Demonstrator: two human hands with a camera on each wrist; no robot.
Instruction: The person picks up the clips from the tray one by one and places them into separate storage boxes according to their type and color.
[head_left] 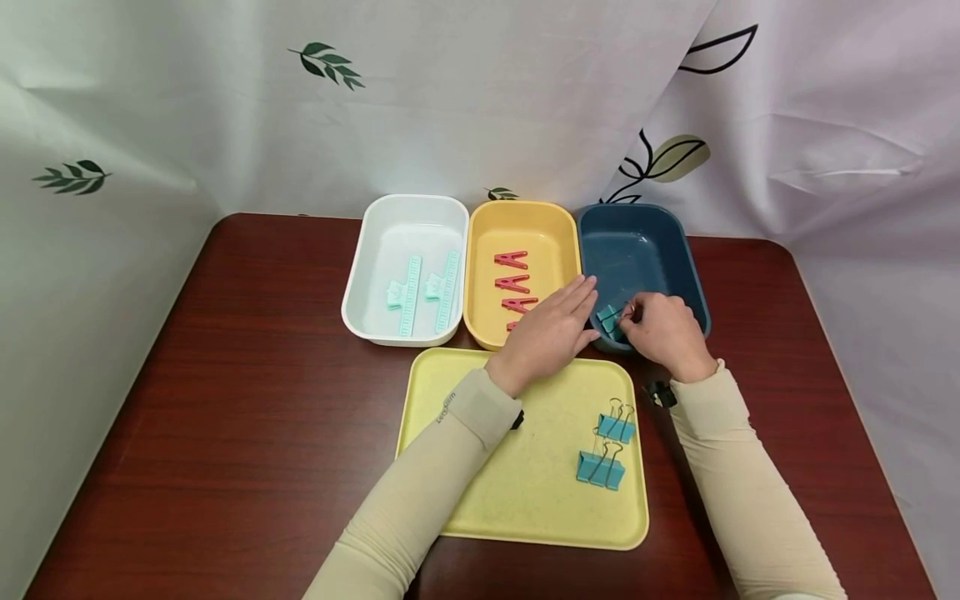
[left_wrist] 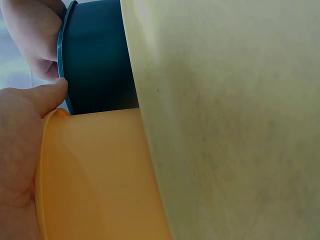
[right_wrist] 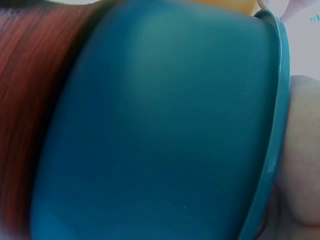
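My right hand (head_left: 667,333) reaches over the front rim of the dark blue bin (head_left: 637,242) and pinches a teal binder clip (head_left: 609,320) near the bin's front left corner. Its fingertips partly cover the clip and its wire handle. With fingers straight and together, my left hand (head_left: 551,333) lies over the front right corner of the yellow bin (head_left: 487,225), its thumb by the blue bin's rim. Below, two more teal binder clips, an upper clip (head_left: 617,428) and a lower clip (head_left: 600,470), lie on the right of the yellow tray (head_left: 510,467). Neither wrist view shows the pinched clip.
Several red clothespins (head_left: 512,283) lie in a column in the yellow bin, the lowest partly hidden by my left hand. The white bin (head_left: 367,275) at the left holds two mint ruler clips (head_left: 409,296). A patterned cloth (head_left: 450,108) hangs behind the dark wooden table (head_left: 225,400).
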